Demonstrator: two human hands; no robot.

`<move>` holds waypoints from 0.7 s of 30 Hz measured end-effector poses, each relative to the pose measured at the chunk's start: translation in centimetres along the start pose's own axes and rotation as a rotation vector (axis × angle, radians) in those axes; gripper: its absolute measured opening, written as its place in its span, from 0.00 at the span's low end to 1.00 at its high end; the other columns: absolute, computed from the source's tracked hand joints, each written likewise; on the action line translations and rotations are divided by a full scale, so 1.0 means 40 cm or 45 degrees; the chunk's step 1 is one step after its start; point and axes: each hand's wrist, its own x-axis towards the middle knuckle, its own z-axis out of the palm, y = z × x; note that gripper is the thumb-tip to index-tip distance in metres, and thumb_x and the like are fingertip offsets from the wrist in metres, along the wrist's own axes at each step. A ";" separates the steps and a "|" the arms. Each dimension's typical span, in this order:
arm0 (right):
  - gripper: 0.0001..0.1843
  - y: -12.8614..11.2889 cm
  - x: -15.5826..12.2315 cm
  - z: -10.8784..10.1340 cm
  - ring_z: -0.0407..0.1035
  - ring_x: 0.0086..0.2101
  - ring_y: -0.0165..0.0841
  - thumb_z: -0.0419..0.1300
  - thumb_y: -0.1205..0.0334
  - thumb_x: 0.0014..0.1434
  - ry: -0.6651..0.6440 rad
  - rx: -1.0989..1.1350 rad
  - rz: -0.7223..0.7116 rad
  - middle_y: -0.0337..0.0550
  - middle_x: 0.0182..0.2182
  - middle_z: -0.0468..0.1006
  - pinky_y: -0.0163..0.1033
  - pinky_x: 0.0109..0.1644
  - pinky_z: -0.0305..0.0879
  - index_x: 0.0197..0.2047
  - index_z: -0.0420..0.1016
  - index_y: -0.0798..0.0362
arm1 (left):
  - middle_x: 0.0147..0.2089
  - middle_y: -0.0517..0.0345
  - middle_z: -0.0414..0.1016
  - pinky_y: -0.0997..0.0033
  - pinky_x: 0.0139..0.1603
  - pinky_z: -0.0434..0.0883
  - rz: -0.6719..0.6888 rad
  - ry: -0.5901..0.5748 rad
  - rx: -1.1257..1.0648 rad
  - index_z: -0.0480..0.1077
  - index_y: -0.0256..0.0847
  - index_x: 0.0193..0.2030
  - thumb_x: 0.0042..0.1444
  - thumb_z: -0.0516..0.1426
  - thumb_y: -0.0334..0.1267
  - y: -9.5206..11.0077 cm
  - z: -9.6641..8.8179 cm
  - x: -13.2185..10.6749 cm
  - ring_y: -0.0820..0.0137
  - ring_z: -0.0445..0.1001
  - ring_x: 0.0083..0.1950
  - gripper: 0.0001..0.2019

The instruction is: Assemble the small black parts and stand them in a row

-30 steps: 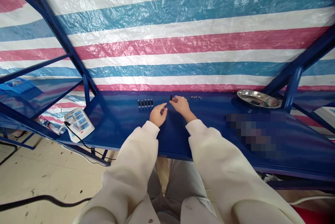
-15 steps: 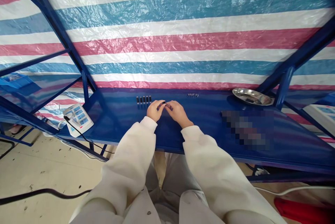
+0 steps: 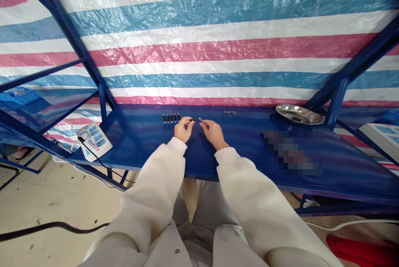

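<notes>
My left hand [image 3: 182, 129] pinches a small black cylinder [image 3: 195, 120] that points to the right, above the blue table. Facing it, my right hand [image 3: 214, 132] has thumb and fingers closed on a small shiny piece [image 3: 200, 119] at the cylinder's right end. Whether the two parts touch is too small to tell. Several similar black cylinders [image 3: 171, 118] with pale lower ends stand in a row just beyond my left hand. Farther back on the right, several small shiny metal pieces [image 3: 229, 113] are lined up.
A shiny metal dish [image 3: 299, 115] sits at the table's back right, with a blurred-out item [image 3: 291, 152] in front of it. On the left end of the blue table [image 3: 243, 163] lies a white power strip [image 3: 93, 142] with a black cord. Blue frame posts [image 3: 338, 100] flank the table.
My hands have moved slightly apart, and the right hand has turned a little. The black cylinder and the shiny piece at its end now show between my fingertips.
</notes>
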 end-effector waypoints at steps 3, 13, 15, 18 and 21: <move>0.16 -0.002 0.000 0.001 0.69 0.34 0.36 0.50 0.58 0.59 -0.012 0.006 -0.044 0.48 0.34 0.77 0.39 0.39 0.64 0.41 0.76 0.54 | 0.35 0.54 0.79 0.75 0.31 0.69 -0.016 -0.011 0.008 0.67 0.39 0.39 0.54 0.55 0.37 0.000 0.000 -0.002 0.72 0.76 0.31 0.07; 0.16 0.002 -0.004 -0.002 0.69 0.32 0.35 0.50 0.58 0.59 0.022 -0.062 -0.045 0.47 0.32 0.76 0.39 0.37 0.64 0.41 0.77 0.52 | 0.34 0.53 0.79 0.75 0.31 0.71 -0.097 0.017 -0.133 0.67 0.38 0.37 0.54 0.55 0.40 0.008 0.000 -0.001 0.75 0.75 0.25 0.08; 0.16 0.002 -0.004 -0.004 0.68 0.31 0.35 0.49 0.58 0.59 0.038 -0.064 -0.052 0.47 0.31 0.76 0.39 0.36 0.63 0.42 0.76 0.52 | 0.34 0.54 0.79 0.75 0.30 0.72 -0.111 0.019 -0.156 0.67 0.38 0.36 0.53 0.56 0.41 0.008 0.000 -0.001 0.75 0.74 0.25 0.09; 0.17 0.000 -0.004 -0.006 0.68 0.31 0.35 0.49 0.58 0.59 0.049 -0.069 -0.048 0.47 0.31 0.76 0.39 0.36 0.63 0.43 0.76 0.53 | 0.33 0.53 0.79 0.75 0.29 0.72 -0.133 0.004 -0.168 0.67 0.37 0.35 0.53 0.56 0.43 0.005 0.002 -0.003 0.76 0.74 0.24 0.10; 0.17 -0.002 -0.004 -0.008 0.68 0.32 0.35 0.49 0.59 0.59 0.057 -0.063 -0.046 0.47 0.32 0.76 0.39 0.37 0.63 0.44 0.76 0.53 | 0.31 0.53 0.78 0.75 0.27 0.72 -0.148 -0.042 -0.186 0.67 0.37 0.33 0.52 0.57 0.44 -0.001 0.006 -0.005 0.76 0.73 0.23 0.11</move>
